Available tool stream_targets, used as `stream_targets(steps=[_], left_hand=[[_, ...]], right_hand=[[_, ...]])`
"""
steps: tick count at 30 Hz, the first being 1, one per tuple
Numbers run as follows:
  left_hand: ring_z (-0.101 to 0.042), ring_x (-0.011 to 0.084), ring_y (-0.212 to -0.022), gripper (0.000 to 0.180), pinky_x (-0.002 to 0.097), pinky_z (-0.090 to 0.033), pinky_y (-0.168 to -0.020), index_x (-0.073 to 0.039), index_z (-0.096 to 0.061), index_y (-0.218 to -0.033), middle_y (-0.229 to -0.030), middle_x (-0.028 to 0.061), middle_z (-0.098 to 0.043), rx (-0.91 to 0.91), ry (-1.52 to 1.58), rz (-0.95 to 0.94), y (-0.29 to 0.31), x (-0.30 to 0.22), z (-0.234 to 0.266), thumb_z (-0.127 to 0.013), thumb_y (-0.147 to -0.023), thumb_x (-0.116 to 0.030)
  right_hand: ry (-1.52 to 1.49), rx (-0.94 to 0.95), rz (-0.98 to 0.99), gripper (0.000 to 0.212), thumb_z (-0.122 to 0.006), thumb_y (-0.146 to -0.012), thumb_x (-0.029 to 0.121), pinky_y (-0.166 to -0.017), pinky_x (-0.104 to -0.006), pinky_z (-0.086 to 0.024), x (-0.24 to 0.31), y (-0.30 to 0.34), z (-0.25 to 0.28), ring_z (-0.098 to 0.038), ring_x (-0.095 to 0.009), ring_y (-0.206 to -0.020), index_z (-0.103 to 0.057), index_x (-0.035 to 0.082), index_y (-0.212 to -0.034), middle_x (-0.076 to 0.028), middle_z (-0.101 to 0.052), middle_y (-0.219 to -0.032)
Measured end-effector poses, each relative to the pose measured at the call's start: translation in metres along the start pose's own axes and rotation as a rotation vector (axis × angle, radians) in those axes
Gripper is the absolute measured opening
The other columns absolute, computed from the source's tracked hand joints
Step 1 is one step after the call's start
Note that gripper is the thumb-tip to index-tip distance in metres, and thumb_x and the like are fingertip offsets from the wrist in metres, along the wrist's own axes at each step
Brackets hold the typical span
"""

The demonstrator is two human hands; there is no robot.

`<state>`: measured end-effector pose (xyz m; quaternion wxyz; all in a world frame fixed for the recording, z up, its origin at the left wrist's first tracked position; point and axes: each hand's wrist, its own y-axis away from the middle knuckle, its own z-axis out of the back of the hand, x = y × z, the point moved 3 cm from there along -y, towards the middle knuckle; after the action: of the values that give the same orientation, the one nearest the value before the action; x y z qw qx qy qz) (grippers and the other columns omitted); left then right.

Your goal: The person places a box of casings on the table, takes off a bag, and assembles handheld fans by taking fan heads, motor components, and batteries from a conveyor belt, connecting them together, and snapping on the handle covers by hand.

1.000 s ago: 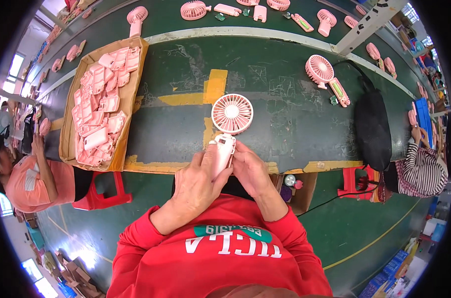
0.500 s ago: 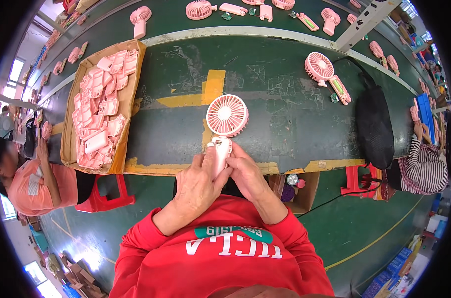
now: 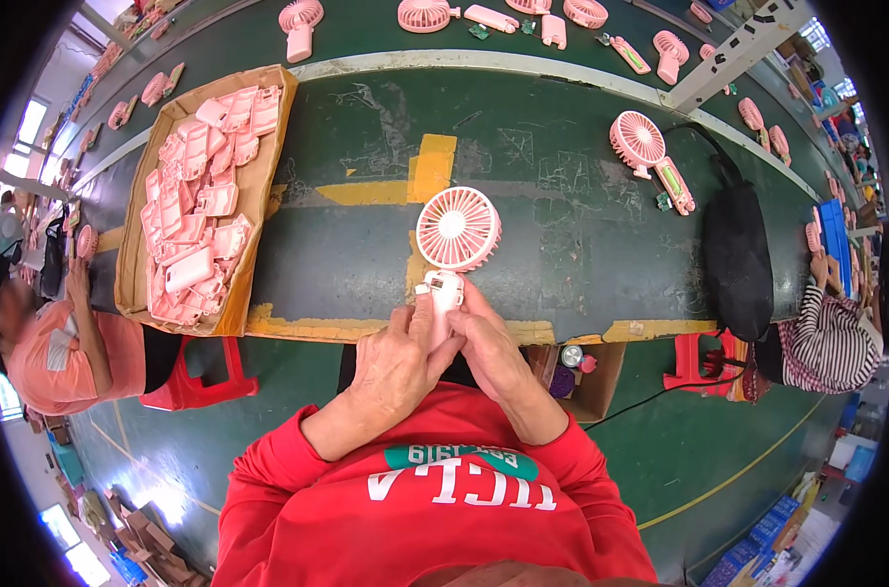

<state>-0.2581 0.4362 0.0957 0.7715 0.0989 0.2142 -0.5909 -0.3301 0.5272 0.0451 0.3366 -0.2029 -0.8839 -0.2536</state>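
Observation:
A pink handheld fan with a round grille lies at the table's front edge, its handle toward me. My left hand grips the handle from the left, its thumb and index finger along the casing. From the right, my right hand is closed about the same handle, fingers against its side. A small opening shows near the handle's top. The handle's lower end is mostly hidden by my fingers.
A cardboard box of pink casing pieces stands at left. On the right lie another fan with an opened handle and a black pouch-like bundle with a cable. Fans and parts line a belt beyond the metal rail. Two people sit at either side.
The whole scene has shifted slightly in view, the far things to the right. Both hands stay on the fan's handle, with little change in their grip.

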Motion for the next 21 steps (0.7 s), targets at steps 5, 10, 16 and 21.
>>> stream_targets(steps=[5, 10, 16, 21], left_hand=[[-0.062, 0.0352, -0.061, 0.058, 0.0409, -0.049, -0.049, 0.010, -0.050, -0.115, -0.081, 0.0209, -0.060, 0.010, 0.051, 0.022, 0.002, 0.003, 0.001, -0.070, -0.076, -0.028], [-0.062, 0.0307, -0.058, 0.056, 0.0357, -0.050, -0.044, 0.009, -0.046, -0.116, -0.084, 0.0196, -0.058, -0.014, 0.006, -0.069, 0.002, 0.003, 0.002, -0.067, -0.079, -0.028], [-0.064, 0.0339, -0.067, 0.054, 0.0389, -0.051, -0.052, 0.008, -0.050, -0.115, -0.092, 0.0200, -0.059, 0.008, -0.003, -0.015, 0.005, 0.001, -0.001, -0.071, -0.074, -0.021], [-0.064, 0.0318, -0.070, 0.055, 0.0362, -0.052, -0.053, 0.007, -0.045, -0.116, -0.092, 0.0188, -0.059, -0.020, 0.028, -0.063, 0.008, 0.002, 0.005, -0.068, -0.079, -0.027]], right_hand=[[-0.011, -0.022, -0.003, 0.049, -0.038, -0.091, 0.010, -0.098, -0.0301, -0.035, -0.004, 0.000, 0.002, -0.045, -0.015, -0.115, -0.029, 0.001, -0.138, -0.009, -0.046, -0.127], [0.031, -0.075, 0.043, 0.043, -0.041, -0.095, 0.014, -0.097, -0.0289, -0.037, -0.007, -0.001, -0.006, -0.046, -0.014, -0.114, -0.033, 0.000, -0.135, -0.008, -0.047, -0.126], [0.137, -0.151, 0.107, 0.038, -0.047, -0.096, 0.015, -0.093, -0.0266, -0.041, -0.011, -0.005, -0.004, -0.051, -0.013, -0.108, -0.041, -0.001, -0.130, -0.007, -0.053, -0.118], [0.073, -0.146, 0.083, 0.036, -0.046, -0.096, 0.014, -0.092, -0.0275, -0.043, -0.014, -0.003, 0.002, -0.052, -0.014, -0.108, -0.042, 0.000, -0.129, -0.008, -0.054, -0.118]])
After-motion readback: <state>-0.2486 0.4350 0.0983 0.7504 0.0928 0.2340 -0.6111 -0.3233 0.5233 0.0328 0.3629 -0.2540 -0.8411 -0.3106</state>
